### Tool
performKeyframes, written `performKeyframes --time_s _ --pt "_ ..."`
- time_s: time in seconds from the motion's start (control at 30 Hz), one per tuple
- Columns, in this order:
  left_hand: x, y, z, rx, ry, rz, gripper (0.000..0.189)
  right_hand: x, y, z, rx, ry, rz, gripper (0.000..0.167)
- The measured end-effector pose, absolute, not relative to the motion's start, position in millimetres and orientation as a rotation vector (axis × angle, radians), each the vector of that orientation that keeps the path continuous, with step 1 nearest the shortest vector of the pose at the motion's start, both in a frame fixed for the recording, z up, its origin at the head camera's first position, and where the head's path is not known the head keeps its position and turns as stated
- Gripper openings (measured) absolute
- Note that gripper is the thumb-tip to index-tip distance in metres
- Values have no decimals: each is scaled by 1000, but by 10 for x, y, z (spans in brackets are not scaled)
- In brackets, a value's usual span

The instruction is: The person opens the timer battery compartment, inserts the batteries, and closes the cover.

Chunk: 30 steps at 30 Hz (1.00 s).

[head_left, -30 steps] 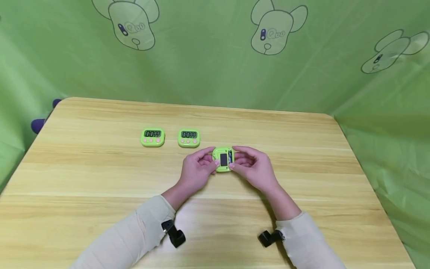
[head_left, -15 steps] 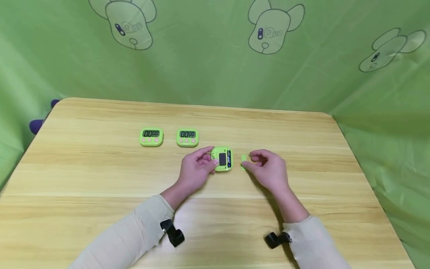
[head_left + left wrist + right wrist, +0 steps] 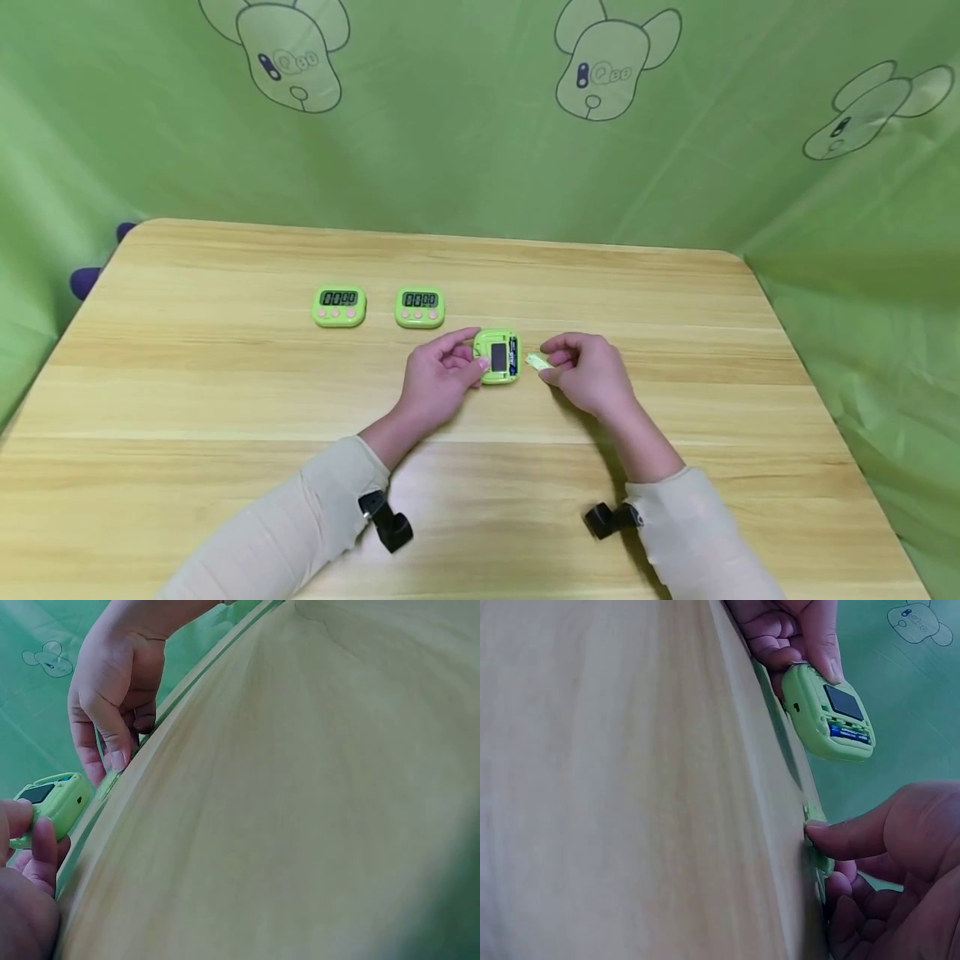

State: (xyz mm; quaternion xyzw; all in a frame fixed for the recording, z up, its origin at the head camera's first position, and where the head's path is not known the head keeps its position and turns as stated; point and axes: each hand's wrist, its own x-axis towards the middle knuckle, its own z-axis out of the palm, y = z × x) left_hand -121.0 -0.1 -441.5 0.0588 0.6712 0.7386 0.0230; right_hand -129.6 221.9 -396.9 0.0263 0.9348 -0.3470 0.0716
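Note:
In the head view my left hand [image 3: 441,379] holds a light green digital timer [image 3: 486,379] by its left side, back face up. A dark rectangle sits mid-back, and beside it a battery [image 3: 513,356] lies in an uncovered slot, blue in the right wrist view. Just to the right, my right hand [image 3: 596,375] pinches a small green battery cover [image 3: 537,361] between thumb and fingers, tilted and apart from the timer. The right wrist view shows the thumb [image 3: 832,834] pressed on the cover.
Two more green timers, one at the left [image 3: 339,307] and one nearer the middle [image 3: 419,308], lie face up reading 00:00 with pink buttons. Everything rests on a wooden table [image 3: 480,517]. A green curtain [image 3: 465,167] hangs behind it.
The right hand has drawn the cover off the timer to the right, then come slightly back left with the cover tilted. The battery slot now shows fully; the left hand has stayed put.

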Motion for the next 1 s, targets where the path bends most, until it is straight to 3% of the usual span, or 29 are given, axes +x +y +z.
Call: performKeyframes --time_s 0.23,0.57,1.0 --pt "-1220 8 -4421 184 2092 2296 45 -1284 2235 -3971 122 2750 -1191 20" --pt "-1224 13 -4430 162 2086 2299 45 -1250 2147 -4006 205 2233 -1877 27" --pt "-1139 -12 -4175 164 2104 2256 44 -1228 2014 -4064 122 2421 -1765 21"
